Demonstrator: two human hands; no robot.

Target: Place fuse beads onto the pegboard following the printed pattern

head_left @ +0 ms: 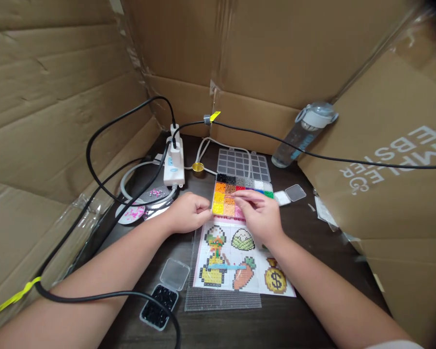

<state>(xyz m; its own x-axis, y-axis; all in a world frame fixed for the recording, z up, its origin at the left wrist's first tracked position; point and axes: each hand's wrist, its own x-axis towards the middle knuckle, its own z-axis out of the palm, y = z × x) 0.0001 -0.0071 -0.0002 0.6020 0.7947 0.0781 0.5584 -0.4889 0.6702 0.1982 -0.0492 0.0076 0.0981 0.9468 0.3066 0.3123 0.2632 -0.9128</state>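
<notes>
A sectioned bead box [218, 187] full of small coloured beads lies open on the dark table. My left hand [190, 212] is curled into a fist at the box's left edge; whatever its fingers may hold is hidden. Over the lower right compartments, my right hand [259, 213] pinches a thin pinkish stick-like tool [236, 196], its tip above the orange and brown beads. Below the box, a printed pattern sheet [232, 245] with pixel pictures rests on a clear pegboard [223, 300]. A light blue slim tool [225, 266] lies across the sheet.
Black beads fill a small box [159, 306] at front left. A white power strip [173, 165] and a dish of pink beads [131, 214] stand left. At back right leans a water bottle [301, 135]. A black cable [105, 294] crosses my left forearm. Cardboard walls [254, 53] surround the table.
</notes>
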